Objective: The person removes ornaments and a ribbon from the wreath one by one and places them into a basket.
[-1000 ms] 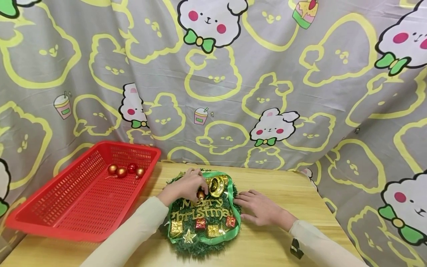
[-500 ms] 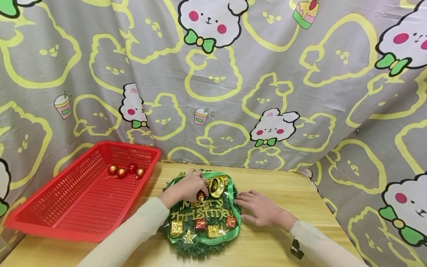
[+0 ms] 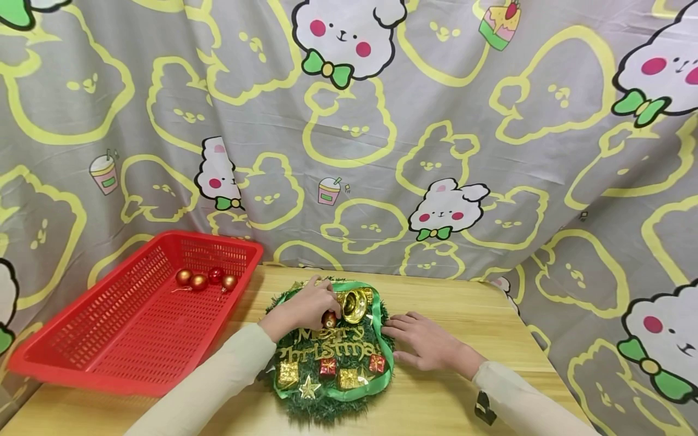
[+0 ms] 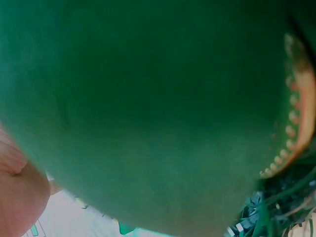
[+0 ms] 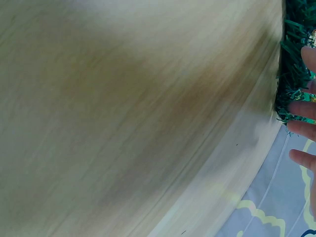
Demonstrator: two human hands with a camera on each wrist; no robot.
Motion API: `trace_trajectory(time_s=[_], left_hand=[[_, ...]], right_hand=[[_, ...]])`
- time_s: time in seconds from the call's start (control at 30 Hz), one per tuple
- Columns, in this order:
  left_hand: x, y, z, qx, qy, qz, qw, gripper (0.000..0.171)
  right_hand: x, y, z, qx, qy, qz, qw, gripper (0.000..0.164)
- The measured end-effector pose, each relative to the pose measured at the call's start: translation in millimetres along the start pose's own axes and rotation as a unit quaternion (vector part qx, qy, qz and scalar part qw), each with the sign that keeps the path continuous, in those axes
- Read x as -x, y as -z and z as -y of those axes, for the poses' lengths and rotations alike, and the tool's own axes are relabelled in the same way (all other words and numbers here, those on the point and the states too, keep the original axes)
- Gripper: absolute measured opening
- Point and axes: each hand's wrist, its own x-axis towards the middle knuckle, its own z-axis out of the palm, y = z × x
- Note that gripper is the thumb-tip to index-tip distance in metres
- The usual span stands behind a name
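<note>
Tabletop (image 3: 463,303) extends right of wreath (image 3: 313,368); red basket (image 3: 152,330) left. Left hand (image 3: 309,306) over wreath, grip pinching bauble (image 3: 329,320); right hand (image 3: 425,340) palm-down, fingers spread, at wreath's edge.

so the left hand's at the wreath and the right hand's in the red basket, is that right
Not quite: the head view shows the right hand at the right edge of the wreath, not in the red basket. The left hand is indeed at the wreath.
</note>
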Motion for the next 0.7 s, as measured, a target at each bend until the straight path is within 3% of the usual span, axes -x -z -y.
trace_trajectory(time_s=[0.7], left_hand=[[4.9,2.6,5.2,0.050,0.014,-0.029,0.9982,0.035]], right_hand=[[0.3,-1.4,0.4,-0.004,-0.006,0.001,1.000,0.057]])
